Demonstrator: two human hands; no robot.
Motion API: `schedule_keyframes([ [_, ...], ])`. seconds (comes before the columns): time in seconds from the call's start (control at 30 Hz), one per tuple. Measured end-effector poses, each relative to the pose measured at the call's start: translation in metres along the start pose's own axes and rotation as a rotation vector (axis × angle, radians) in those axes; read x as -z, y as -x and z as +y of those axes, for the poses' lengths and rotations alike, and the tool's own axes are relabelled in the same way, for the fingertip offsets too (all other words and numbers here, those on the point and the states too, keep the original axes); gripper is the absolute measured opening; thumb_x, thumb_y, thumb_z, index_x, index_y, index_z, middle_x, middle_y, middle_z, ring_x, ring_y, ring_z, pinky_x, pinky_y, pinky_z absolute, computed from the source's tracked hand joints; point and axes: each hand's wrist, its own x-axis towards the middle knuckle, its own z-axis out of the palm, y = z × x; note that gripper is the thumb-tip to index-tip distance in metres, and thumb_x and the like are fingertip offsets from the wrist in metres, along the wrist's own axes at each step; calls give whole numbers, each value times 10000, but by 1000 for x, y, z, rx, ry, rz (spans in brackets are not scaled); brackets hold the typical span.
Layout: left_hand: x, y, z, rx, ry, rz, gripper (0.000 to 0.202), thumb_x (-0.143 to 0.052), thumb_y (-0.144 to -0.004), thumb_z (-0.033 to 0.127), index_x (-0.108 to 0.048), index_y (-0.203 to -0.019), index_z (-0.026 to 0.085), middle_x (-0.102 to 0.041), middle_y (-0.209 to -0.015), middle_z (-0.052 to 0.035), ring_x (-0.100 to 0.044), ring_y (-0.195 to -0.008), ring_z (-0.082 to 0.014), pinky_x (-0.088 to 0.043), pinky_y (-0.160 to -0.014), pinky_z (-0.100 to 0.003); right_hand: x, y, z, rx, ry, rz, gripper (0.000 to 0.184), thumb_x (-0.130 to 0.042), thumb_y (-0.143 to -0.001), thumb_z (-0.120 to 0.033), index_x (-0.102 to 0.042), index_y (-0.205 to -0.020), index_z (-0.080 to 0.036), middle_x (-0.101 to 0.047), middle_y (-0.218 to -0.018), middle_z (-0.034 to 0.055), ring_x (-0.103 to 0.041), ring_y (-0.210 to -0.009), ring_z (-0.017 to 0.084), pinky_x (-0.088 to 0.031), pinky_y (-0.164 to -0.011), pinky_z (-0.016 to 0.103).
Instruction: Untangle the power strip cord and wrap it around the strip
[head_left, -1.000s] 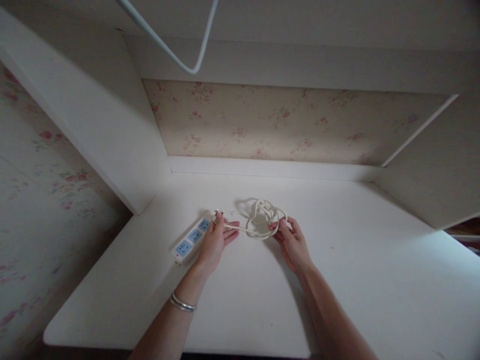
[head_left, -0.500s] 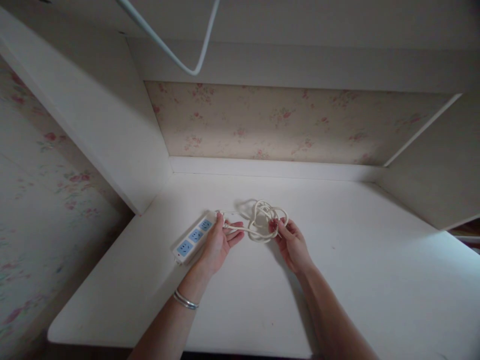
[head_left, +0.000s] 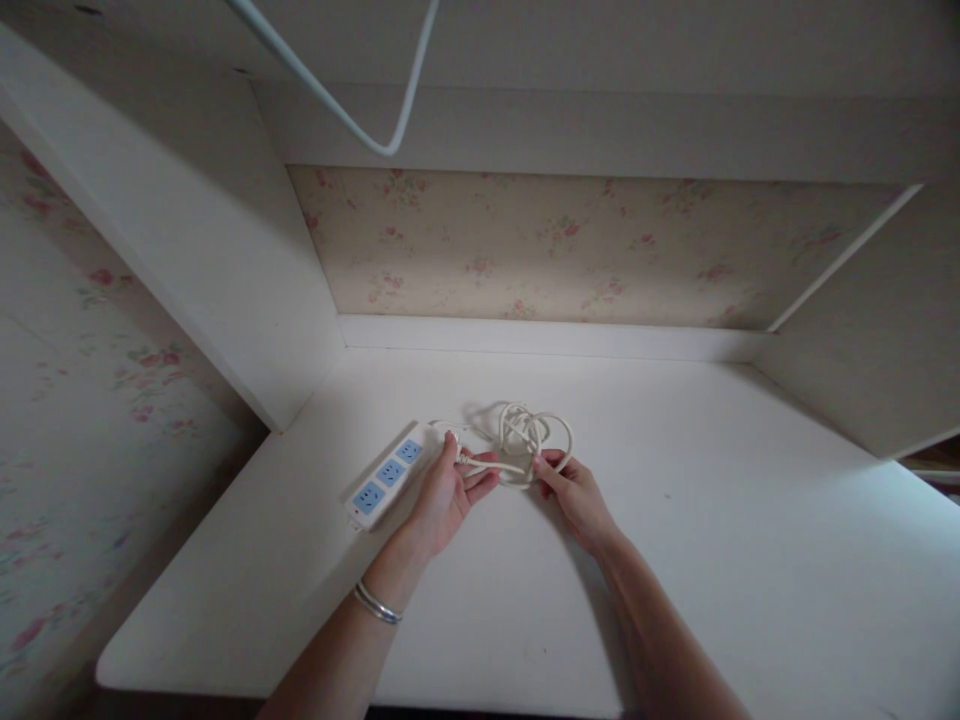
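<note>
A white power strip (head_left: 386,474) with blue sockets lies on the white desk (head_left: 735,560), left of centre. Its cream cord (head_left: 536,432) runs right into a loose tangle of loops. My left hand (head_left: 448,495) sits beside the strip's near end, palm half up, with the cord pinched between thumb and fingers. My right hand (head_left: 571,490) grips the near side of the tangle with closed fingers. Both hands are close together. A silver bangle (head_left: 376,604) is on my left wrist.
White side panels (head_left: 187,230) and a shelf above box in the desk alcove. Floral wallpaper (head_left: 570,245) covers the back wall. A thin white cable (head_left: 352,125) hangs in a loop from above at the upper left. The desk's front edge is near the bottom.
Both hands have drawn closer together, the left sliding right along the cord and the right moving left. The tangle has bunched up a little tighter.
</note>
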Motion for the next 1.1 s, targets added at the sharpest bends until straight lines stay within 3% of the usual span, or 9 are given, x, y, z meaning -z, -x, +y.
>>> schedule_keyframes([
  [0.13, -2, -1, -8, 57, -63, -13, 418, -520, -839, 564, -518, -842, 145, -697, -954, -145, -668, -904, -217, -492, -909, -373, -3, 4, -2, 14, 89, -142, 320, -664, -771, -467, -650, -780, -147, -571, -637, 2, -489, -609, 115, -385, -595, 254],
  [0.23, -2, 0, -9, 60, -137, -56, 434, -538, -828, 565, -551, -878, 134, -689, -985, -146, -652, -916, -215, -483, -887, -358, -5, 7, -6, -1, 37, -222, 293, -708, -740, -426, -671, -843, -154, -654, -790, 40, -569, -740, 156, -441, -706, 296],
  [0.37, -1, 2, -6, 9, -260, -66, 469, -529, -823, 583, -588, -922, 128, -676, -961, -117, -615, -803, -151, -462, -661, -240, -5, 9, -9, -39, -156, -261, 356, -779, -677, -344, -663, -974, -187, -698, -942, 61, -619, -875, 190, -446, -834, 346],
  [0.43, -2, 3, -5, -16, -320, -48, 485, -521, -821, 591, -600, -941, 127, -658, -947, -93, -549, -679, -100, -384, -536, -199, -5, 9, -9, -77, -242, -240, 390, -797, -657, -315, -656, -1002, -199, -705, -950, 57, -631, -877, 185, -451, -847, 344],
  [0.57, -3, 4, -6, -3, -359, -102, 539, -473, -820, 633, -595, -1005, 142, -626, -907, -58, -454, -563, -64, -306, -475, -194, -7, 8, -8, -116, -317, -184, 376, -797, -656, -312, -670, -987, -187, -703, -941, 53, -637, -833, 160, -467, -852, 325],
  [0.67, -2, 4, -9, 30, -417, -141, 581, -418, -815, 678, -578, -1022, 159, -602, -850, -33, -422, -487, -49, -280, -448, -200, -11, 9, -8, -106, -256, -235, 352, -758, -703, -358, -678, -990, -171, -697, -935, 60, -626, -834, 152, -470, -852, 319],
  [0.8, -1, 2, -15, 17, -558, -106, 602, -400, -811, 695, -553, -1001, 144, -597, -837, -46, -500, -512, -68, -335, -459, -205, -17, 11, -7, -27, -73, -311, 324, -689, -766, -400, -687, -982, -159, -689, -909, 67, -608, -817, 159, -481, -779, 307],
  [0.93, 1, 2, -18, -16, -661, -174, 522, -479, -808, 638, -533, -1002, 157, -580, -878, -39, -522, -540, -72, -387, -473, -214, -15, 8, -4, -24, -124, -209, 270, -709, -747, -384, -685, -888, -154, -690, -835, 55, -613, -775, 155, -483, -748, 289],
  [1.1, 4, 0, -22, -110, -795, -236, 409, -667, -743, 464, -547, -983, 155, -545, -879, -17, -514, -570, -69, -426, -499, -216, -3, -3, -5, -49, -342, 95, 283, -772, -681, -349, -663, -871, -170, -691, -829, 31, -584, -626, 98, -487, -652, 243],
])
